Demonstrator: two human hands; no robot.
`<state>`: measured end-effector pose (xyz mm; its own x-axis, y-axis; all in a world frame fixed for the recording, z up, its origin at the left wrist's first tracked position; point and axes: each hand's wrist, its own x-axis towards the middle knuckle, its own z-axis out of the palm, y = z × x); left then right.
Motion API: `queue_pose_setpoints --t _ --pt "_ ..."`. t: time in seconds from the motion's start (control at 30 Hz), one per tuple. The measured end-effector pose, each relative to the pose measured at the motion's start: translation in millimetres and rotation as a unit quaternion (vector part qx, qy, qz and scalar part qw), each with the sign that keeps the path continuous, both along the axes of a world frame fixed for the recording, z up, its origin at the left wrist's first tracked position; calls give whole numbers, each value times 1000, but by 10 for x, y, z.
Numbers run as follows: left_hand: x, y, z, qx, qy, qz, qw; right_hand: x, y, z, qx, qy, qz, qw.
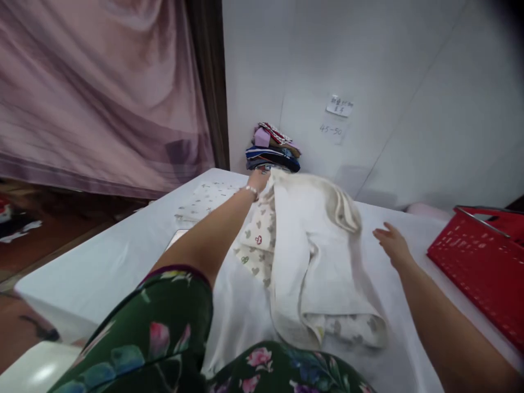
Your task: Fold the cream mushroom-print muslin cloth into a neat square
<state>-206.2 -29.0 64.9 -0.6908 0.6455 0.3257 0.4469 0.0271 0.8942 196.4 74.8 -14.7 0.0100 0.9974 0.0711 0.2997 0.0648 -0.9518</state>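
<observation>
A white cloth garment (292, 234) is spread in loose folds over the table in front of me. Its other face, cream with small grey and red printed motifs, shows at the left side and along the near edge. My left hand (258, 179), with a beaded bracelet at the wrist, is closed on the garment's far left corner; the fingertips are partly hidden. To the right of the cloth, my right hand (392, 244) is held in the air with its fingers apart, touching nothing.
A stack of folded clothes (273, 150) stands at the table's far edge by the wall. Another printed cloth (208, 197) lies flat on the left of the white table (106, 262). A red plastic basket (483, 267) stands at the right. A pink curtain (102, 98) hangs at the left.
</observation>
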Motion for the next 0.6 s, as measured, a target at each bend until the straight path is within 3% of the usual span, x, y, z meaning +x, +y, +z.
queue_pose_setpoints --t 0.07,0.13,0.23,0.3,0.4,0.5,0.6 --pt "143 -187 -415 -105 45 11 993 76 -96 -297 -38 23 46 998" --pt "330 -441 -766 -195 84 -22 977 172 -231 -578 -74 10 94 993" --pt "622 -811 -1086 -270 135 -99 948 307 -462 -846 -89 -53 127 987" --pt "794 -1006 -1183 -289 164 -128 935 353 -629 -907 -62 -96 142 983" --pt "1022 -1200 -1254 -353 130 -189 907 320 -924 -879 -2 -174 184 967" --pt "1244 -1296 -1319 -375 86 -245 890 200 -1240 -798 19 -233 283 930" --pt "1430 -1343 -1365 -353 132 -279 883 103 -1451 -739 58 -280 377 881"
